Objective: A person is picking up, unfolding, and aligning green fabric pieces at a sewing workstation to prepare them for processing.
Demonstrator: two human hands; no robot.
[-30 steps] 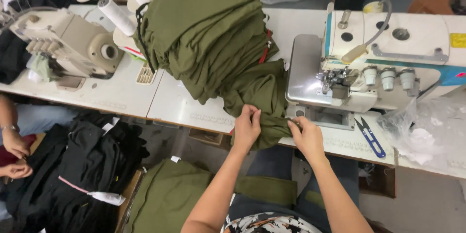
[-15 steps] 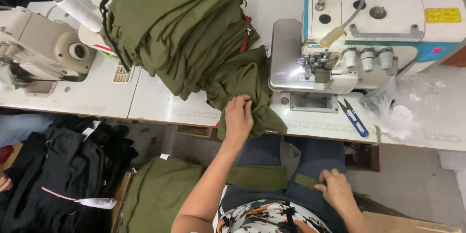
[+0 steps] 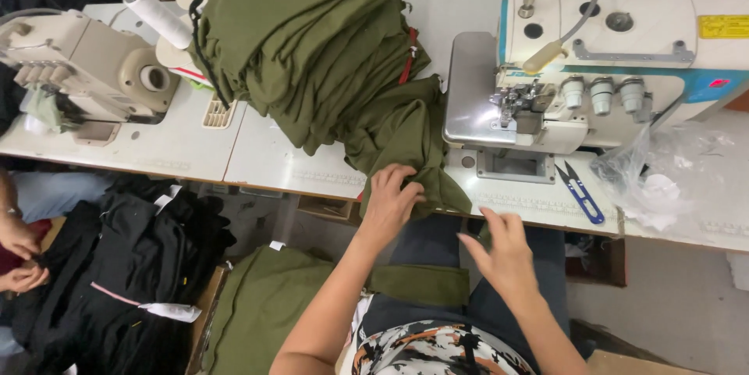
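A tall stack of olive green fabric pieces lies on the white sewing table, with one piece hanging over the front edge. My left hand grips that hanging piece at the table edge. My right hand hovers just below the edge, fingers apart, holding nothing. A white overlock sewing machine stands right of the stack. More green fabric lies across my lap.
Blue thread snips lie in front of the machine, beside a clear plastic bag. A beige machine with white thread cones sits at left. Black garments and another person's hands are at lower left.
My right hand dropped from the fabric to my lap, then rose back toward the table edge. My left hand stayed on the hanging green piece.
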